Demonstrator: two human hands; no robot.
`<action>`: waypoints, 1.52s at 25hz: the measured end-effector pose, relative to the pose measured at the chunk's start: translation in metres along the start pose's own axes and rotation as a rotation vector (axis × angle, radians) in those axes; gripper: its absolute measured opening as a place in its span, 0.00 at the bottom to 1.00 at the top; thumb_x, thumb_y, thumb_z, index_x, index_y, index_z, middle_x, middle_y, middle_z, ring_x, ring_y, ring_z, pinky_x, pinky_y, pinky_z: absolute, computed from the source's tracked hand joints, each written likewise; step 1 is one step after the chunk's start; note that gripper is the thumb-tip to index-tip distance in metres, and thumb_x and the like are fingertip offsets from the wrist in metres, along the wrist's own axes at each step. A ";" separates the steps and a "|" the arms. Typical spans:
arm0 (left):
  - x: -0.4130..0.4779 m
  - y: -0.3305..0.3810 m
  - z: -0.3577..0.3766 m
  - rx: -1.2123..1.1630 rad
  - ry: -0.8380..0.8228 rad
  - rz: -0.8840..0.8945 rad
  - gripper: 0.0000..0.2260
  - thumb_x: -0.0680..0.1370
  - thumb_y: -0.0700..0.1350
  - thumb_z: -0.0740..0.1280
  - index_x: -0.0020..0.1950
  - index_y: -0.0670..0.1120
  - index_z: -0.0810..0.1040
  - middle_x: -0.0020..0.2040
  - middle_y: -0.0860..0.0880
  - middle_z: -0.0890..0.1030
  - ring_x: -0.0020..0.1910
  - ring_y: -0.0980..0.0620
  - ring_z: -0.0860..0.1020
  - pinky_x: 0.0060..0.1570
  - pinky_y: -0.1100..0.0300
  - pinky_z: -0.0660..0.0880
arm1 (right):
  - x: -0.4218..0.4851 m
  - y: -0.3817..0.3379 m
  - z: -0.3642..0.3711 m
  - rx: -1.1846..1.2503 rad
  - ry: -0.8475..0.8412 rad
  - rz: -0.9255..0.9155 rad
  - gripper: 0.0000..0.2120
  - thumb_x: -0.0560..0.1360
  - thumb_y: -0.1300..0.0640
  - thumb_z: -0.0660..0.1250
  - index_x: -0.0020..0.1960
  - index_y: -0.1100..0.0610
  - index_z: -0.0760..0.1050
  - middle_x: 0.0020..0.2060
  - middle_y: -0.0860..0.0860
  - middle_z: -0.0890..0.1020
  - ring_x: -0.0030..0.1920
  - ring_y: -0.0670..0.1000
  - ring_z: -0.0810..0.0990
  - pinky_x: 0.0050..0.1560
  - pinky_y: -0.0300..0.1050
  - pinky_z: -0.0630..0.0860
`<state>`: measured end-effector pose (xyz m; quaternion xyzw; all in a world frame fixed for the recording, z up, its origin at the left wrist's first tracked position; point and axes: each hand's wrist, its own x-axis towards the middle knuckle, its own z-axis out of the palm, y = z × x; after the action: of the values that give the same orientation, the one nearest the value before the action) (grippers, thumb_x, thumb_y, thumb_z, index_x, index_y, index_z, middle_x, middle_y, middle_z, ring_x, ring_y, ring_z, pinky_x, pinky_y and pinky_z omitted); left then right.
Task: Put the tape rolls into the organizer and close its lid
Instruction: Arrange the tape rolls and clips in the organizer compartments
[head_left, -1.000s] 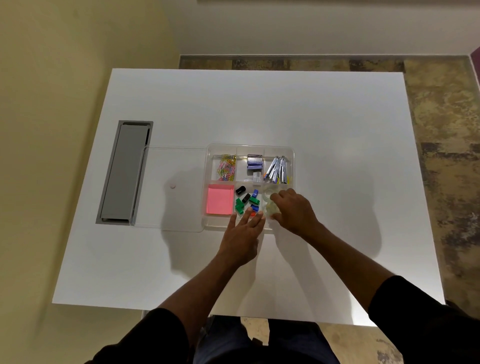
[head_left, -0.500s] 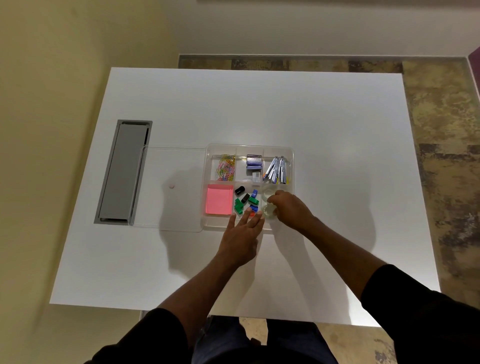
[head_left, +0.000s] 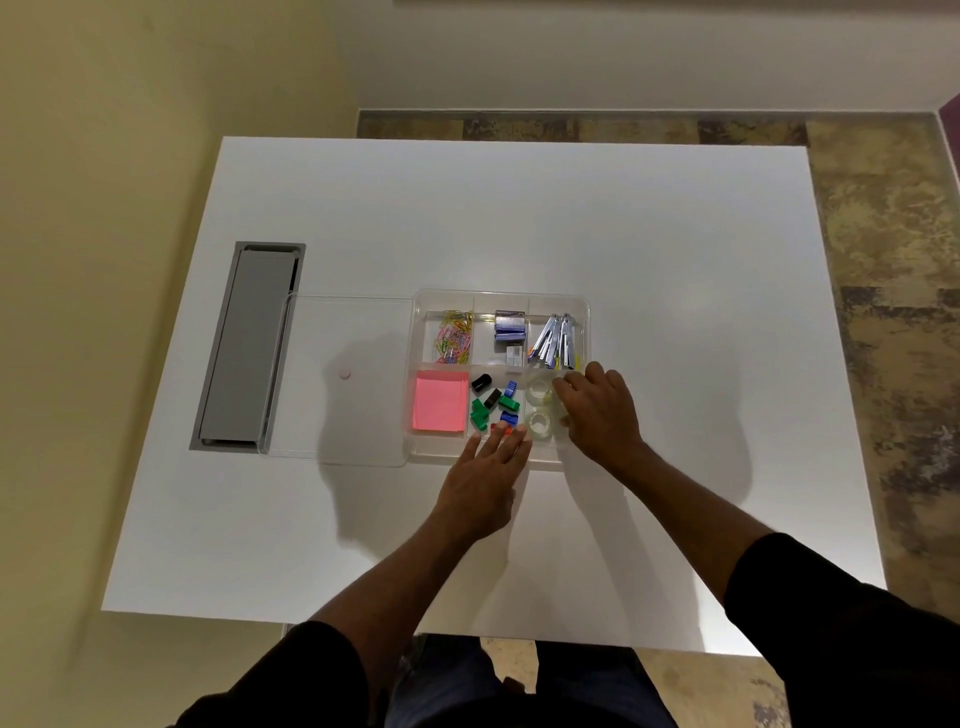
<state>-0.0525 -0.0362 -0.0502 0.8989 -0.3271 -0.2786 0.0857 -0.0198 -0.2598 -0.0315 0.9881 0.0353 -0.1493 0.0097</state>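
Observation:
A clear plastic organizer (head_left: 586, 304) sits mid-table, its clear lid (head_left: 353, 384) slid out flat to the left. Two clear tape rolls (head_left: 539, 391) (head_left: 540, 422) lie in the front right compartment. My right hand (head_left: 600, 410) rests over that compartment's right side, fingers curled at the rolls; whether it grips one I cannot tell. My left hand (head_left: 485, 480) lies flat on the organizer's front edge, fingers spread, tips touching the front middle compartment.
Other compartments hold paper clips (head_left: 454, 338), a blue staple box (head_left: 509, 327), metal clips (head_left: 553, 340), pink sticky notes (head_left: 440, 408) and coloured binder clips (head_left: 493, 402). A grey cable hatch (head_left: 249, 343) is set into the white table (head_left: 675, 260) at the left.
My right hand has shifted slightly right, uncovering both tape rolls in the front right compartment. My left hand has stayed in place.

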 end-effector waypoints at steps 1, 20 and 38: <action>-0.001 -0.001 0.002 0.006 -0.007 0.004 0.40 0.83 0.45 0.69 0.88 0.47 0.47 0.90 0.45 0.48 0.89 0.42 0.45 0.85 0.42 0.44 | 0.000 -0.001 0.001 -0.018 -0.008 -0.010 0.19 0.82 0.54 0.69 0.72 0.57 0.75 0.66 0.55 0.83 0.64 0.57 0.77 0.62 0.52 0.74; -0.002 -0.004 0.005 0.016 -0.033 0.012 0.41 0.84 0.45 0.68 0.88 0.48 0.44 0.90 0.45 0.45 0.89 0.43 0.43 0.85 0.42 0.42 | 0.005 -0.004 0.005 -0.115 -0.009 -0.019 0.11 0.82 0.60 0.63 0.61 0.60 0.80 0.55 0.57 0.86 0.56 0.58 0.80 0.57 0.52 0.74; -0.002 -0.001 -0.001 0.024 -0.030 0.007 0.40 0.84 0.43 0.68 0.89 0.48 0.46 0.90 0.46 0.47 0.89 0.43 0.45 0.84 0.43 0.41 | 0.022 -0.023 -0.005 0.058 -0.048 0.079 0.20 0.80 0.55 0.73 0.70 0.58 0.76 0.62 0.58 0.85 0.61 0.57 0.83 0.54 0.51 0.83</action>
<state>-0.0527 -0.0336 -0.0491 0.8944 -0.3348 -0.2880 0.0709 0.0004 -0.2350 -0.0336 0.9847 -0.0084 -0.1734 -0.0121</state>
